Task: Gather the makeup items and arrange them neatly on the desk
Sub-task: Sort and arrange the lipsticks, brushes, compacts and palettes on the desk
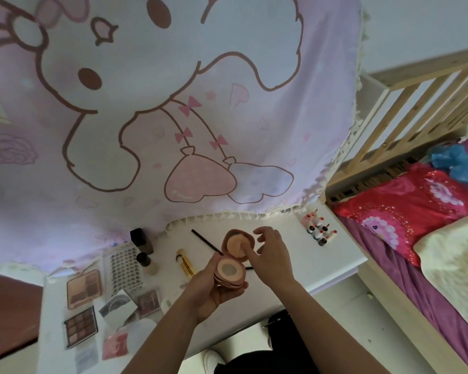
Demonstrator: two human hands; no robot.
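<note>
A: Compact (231, 268), the pink one — where does it sit in the head view?

B: Near the middle, a touch toward 6 o'clock, held up above the white tabletop (322, 263). It is hinged open: the lid stands at 12 o'clock from the base, and a round peach puff (237, 245) lies in the lid.

A: Which of the hands has it?

B: The left hand (214, 292). Its fingers are curled under and around the base, cradling it from 7 o'clock, so that hand is closed on the compact.

A: And the other?

B: The right hand (272, 255) is at 3 o'clock from the compact, fingers loosely spread. One fingertip touches the puff; the rest grip nothing.

A: What else lies on the tabletop?

B: At 9 o'clock from the hands, a gold tube (185, 261) and a thin dark pencil (206, 240) behind it. Farther toward 8 o'clock, two eyeshadow palettes (81, 326), a sheet of false lashes (125, 268) and some small packets. At 2 o'clock, well apart, a cluster of small bottles (319, 228) stands near the tabletop's edge.

A: Behind all that?

B: A pink cartoon-rabbit cloth (146, 103) hangs across 12 o'clock, and a wooden bed (405, 201) with a red pillow lies at 3 o'clock.
</note>
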